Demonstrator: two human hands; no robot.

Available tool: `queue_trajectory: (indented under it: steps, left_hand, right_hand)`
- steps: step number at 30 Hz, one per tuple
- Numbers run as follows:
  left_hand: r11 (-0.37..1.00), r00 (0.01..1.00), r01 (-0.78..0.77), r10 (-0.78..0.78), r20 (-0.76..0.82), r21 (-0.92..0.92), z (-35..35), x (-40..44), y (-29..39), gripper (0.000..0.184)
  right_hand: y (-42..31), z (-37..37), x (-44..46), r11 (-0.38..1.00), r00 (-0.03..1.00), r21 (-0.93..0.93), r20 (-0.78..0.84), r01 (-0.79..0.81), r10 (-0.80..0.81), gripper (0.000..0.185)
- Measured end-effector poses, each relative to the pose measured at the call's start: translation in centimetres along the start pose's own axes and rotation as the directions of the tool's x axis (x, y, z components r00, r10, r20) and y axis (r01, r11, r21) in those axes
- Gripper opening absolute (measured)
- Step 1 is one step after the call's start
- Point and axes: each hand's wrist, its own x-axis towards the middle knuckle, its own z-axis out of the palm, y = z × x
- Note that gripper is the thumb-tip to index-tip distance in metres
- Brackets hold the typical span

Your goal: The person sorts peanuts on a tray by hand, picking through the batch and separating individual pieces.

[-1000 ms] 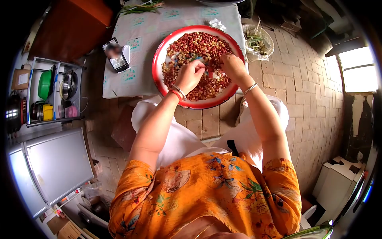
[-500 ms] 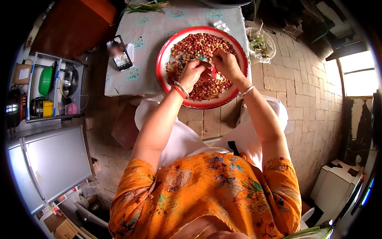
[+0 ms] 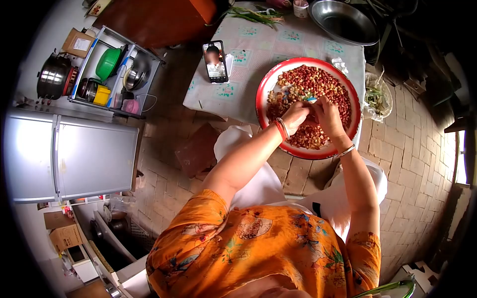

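A round white tray with a red rim (image 3: 357, 110) stands at the table's near edge. Red-skinned peanuts (image 3: 310, 75) are spread over it, with paler ones and loose skins among them. My left hand (image 3: 296, 115) is closed above the near half of the tray, fingertips curled in. Right against it, my right hand (image 3: 329, 117) is closed too, its thumb and fingers pinched together. Whatever sits between the fingertips is hidden by the hands. A bit of the tray's blue pattern shows just beyond them.
A propped phone (image 3: 215, 62) stands left of the tray on the patterned tablecloth (image 3: 243, 79). At the back are green onions (image 3: 256, 17) and a metal basin (image 3: 345, 22). Crumpled tissue (image 3: 339, 65) lies by the rim. A lined basket (image 3: 378, 97) is on the floor at right.
My view has turned left, so the tray and table appear further right and lower. My hands have come closer together over the peanuts.
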Motion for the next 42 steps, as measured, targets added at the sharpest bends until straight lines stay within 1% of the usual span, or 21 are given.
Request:
queue_trajectory:
  steps: [1, 3, 4, 5, 6, 7, 9, 11, 13, 18, 21, 22, 25, 29, 31, 32, 33, 35, 38, 41, 42]
  left_hand:
    - [1.0, 1.0, 0.002, -0.002, 0.003, 0.012, 0.1, -0.1, 0.0, 0.021]
    - [1.0, 0.998, -0.031, 0.031, 0.055, -0.002, -0.2, 0.2, -0.1, 0.021]
    - [0.996, 0.995, -0.046, 0.052, 0.083, -0.072, -0.1, 0.3, -0.2, 0.021]
    - [0.996, 0.993, -0.04, 0.049, 0.106, -0.084, -0.4, 0.5, -0.4, 0.022]
    - [0.993, 0.991, -0.038, 0.051, 0.122, -0.114, -0.2, 0.2, 0.0, 0.023]
    - [0.993, 0.985, -0.033, 0.051, 0.162, -0.116, -0.3, 0.1, 0.2, 0.024]
    - [0.993, 0.991, -0.022, 0.037, 0.126, -0.117, -0.3, 0.3, 0.2, 0.027]
    - [0.992, 0.987, -0.007, 0.028, 0.161, -0.125, -0.5, 0.4, 0.2, 0.027]
    - [0.994, 0.988, 0.005, 0.012, 0.156, -0.11, -0.3, 0.4, 0.3, 0.028]
    - [0.995, 0.987, -0.002, 0.019, 0.161, -0.104, 0.3, -0.1, 1.1, 0.028]
    - [0.998, 0.994, -0.059, 0.057, 0.095, 0.022, 1.0, -0.6, 1.7, 0.028]
    - [0.997, 0.994, -0.061, 0.057, 0.089, 0.038, 0.5, -0.1, 1.3, 0.027]
    - [0.996, 0.992, -0.083, 0.079, 0.103, 0.035, 0.4, -0.2, 1.5, 0.023]
    - [0.996, 0.996, -0.093, 0.093, -0.005, 0.004, 0.6, 0.3, 0.8, 0.017]
    - [0.992, 0.992, -0.123, 0.123, -0.007, -0.01, 0.5, 0.4, 0.5, 0.016]
    - [0.992, 0.992, -0.125, 0.125, 0.006, 0.004, 0.2, 0.6, 0.4, 0.016]
    - [0.993, 0.992, -0.121, 0.12, 0.025, 0.014, 0.2, 0.6, 0.5, 0.015]
    - [0.996, 0.997, -0.079, 0.079, 0.002, 0.028, 0.3, 0.7, 0.5, 0.012]
    - [0.991, 0.992, -0.123, 0.123, 0.009, 0.05, 0.5, 0.6, 0.4, 0.016]
    - [0.999, 0.999, -0.051, 0.052, -0.01, 0.005, 0.3, 0.7, 0.4, 0.015]
    - [0.998, 0.998, -0.046, 0.048, -0.05, 0.029, 0.6, 0.5, 0.4, 0.016]
  right_hand:
    - [-0.1, -0.3, -0.1, 1.0, 1.0, 0.013, 0.022, -0.006, 0.006, 0.007]
    - [0.1, -0.5, 0.2, 0.998, 1.0, 0.06, -0.004, 0.027, -0.027, 0.007]
    - [0.3, -1.1, 0.1, 0.997, 0.999, 0.07, -0.027, 0.029, -0.028, 0.007]
    - [0.3, -1.8, 0.0, 0.993, 0.999, 0.115, 0.007, 0.036, -0.037, 0.008]
    - [0.0, -2.7, 0.0, 0.967, 0.984, 0.218, 0.143, -0.132, 0.102, 0.009]
    - [0.9, -3.1, 0.0, 0.965, 0.99, 0.257, 0.144, -0.05, 0.013, 0.011]
    - [0.8, -4.3, -0.3, 0.911, 0.968, 0.362, 0.216, -0.199, 0.126, 0.012]
    - [1.1, -5.2, -0.3, 0.881, 0.967, 0.413, 0.199, -0.23, 0.159, 0.012]
    - [1.2, -6.3, -0.4, 0.902, 0.96, 0.341, 0.179, -0.266, 0.216, 0.009]
    - [2.0, -7.4, -1.2, 0.92, 0.923, 0.229, 0.295, -0.318, 0.246, 0.01]
    - [1.4, -7.8, -2.0, 0.917, 0.903, 0.17, 0.31, -0.36, 0.297, 0.011]
    - [2.7, -7.6, -2.2, 0.944, 0.918, 0.123, 0.3, -0.306, 0.258, 0.011]
    - [2.3, -7.5, -2.7, 0.96, 0.934, 0.033, 0.244, -0.278, 0.262, 0.012]
    - [3.4, -6.7, -2.5, 0.98, 0.966, -0.098, 0.179, -0.171, 0.187, 0.016]
    - [2.3, -6.4, -2.5, 0.982, 0.969, -0.092, 0.167, -0.167, 0.18, 0.015]
    - [1.8, -6.3, -2.4, 0.985, 0.969, -0.044, 0.173, -0.169, 0.174, 0.012]
    - [1.6, -6.0, -2.4, 0.994, 0.985, -0.038, 0.142, -0.099, 0.103, 0.01]
    - [0.8, -6.0, -2.4, 0.996, 0.985, -0.06, 0.154, -0.067, 0.076, 0.008]
    - [-0.2, -6.0, -2.3, 0.997, 0.988, -0.077, 0.147, -0.027, 0.038, 0.01]
    - [0.3, -5.7, -2.1, 0.988, 0.993, -0.151, 0.12, 0.027, -0.009, 0.011]
    - [0.4, -5.6, -2.1, 0.985, 0.993, -0.166, 0.118, 0.037, -0.018, 0.012]
